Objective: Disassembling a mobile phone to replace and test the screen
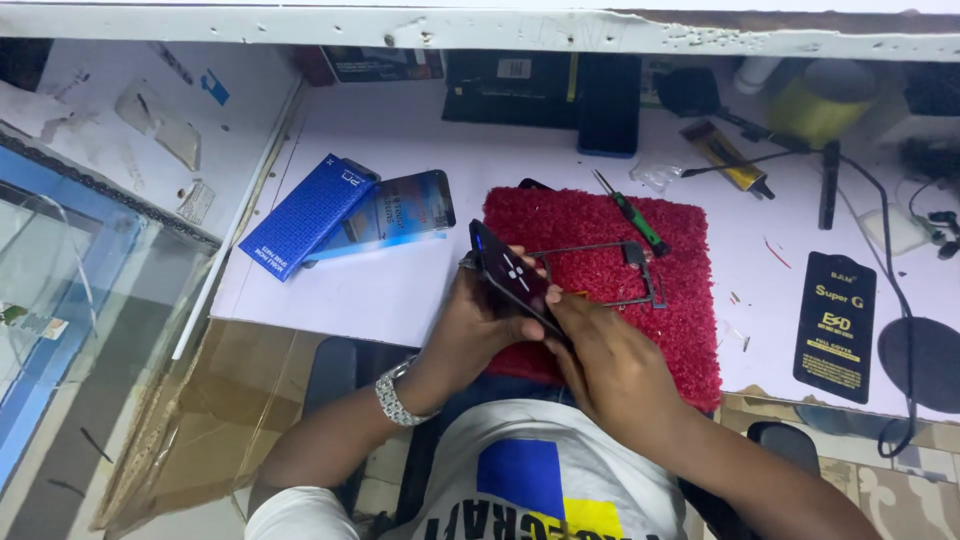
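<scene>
Hands are working on a phone over a red mat.

Left hand [478, 318] is gripping the dark phone [508, 278], fingers closed around it, holding it tilted above the near edge of the red mat [690, 330] on the white worktop [400, 290]. Right hand [605, 365] is pinching the phone's lower edge with fingers together. A thin black frame [645, 272] is lying on the mat just beside the phone, and a small green screwdriver [632, 214] is resting near the mat's far edge. The phone could slip and fall if the grip loosens, or it could crack if the pinching is too hard.
</scene>
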